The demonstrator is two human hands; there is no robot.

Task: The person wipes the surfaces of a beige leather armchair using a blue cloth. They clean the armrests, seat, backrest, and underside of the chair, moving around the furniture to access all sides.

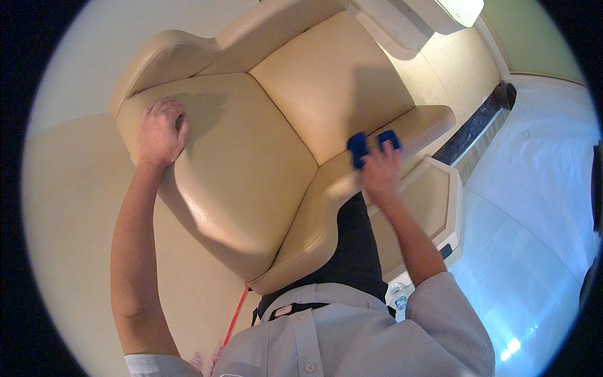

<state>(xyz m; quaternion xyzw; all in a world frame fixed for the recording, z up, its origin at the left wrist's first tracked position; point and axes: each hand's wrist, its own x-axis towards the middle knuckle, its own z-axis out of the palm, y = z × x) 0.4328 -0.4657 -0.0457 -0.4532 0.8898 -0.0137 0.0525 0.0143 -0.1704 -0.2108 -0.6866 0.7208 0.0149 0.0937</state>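
A beige leather-look armchair (235,155) is before me, turned at a slant, with its seat at the left and its backrest at the upper right. On the left part of the seat rests my left hand (163,129), its fingers curled; no object shows in it. My right hand (380,172) grips a dark blue cloth (358,150) at the armrest beside the backrest. The cloth shows on both sides of the fingers, and this hand is blurred.
A cream cabinet (426,202) with an angled top stands right of the chair. Beyond it are a dark stone edge (471,122) and a pale sheet-like surface (527,188). A white fixture (438,19) juts in at the upper right. A red cord or pole (235,315) shows low at the left.
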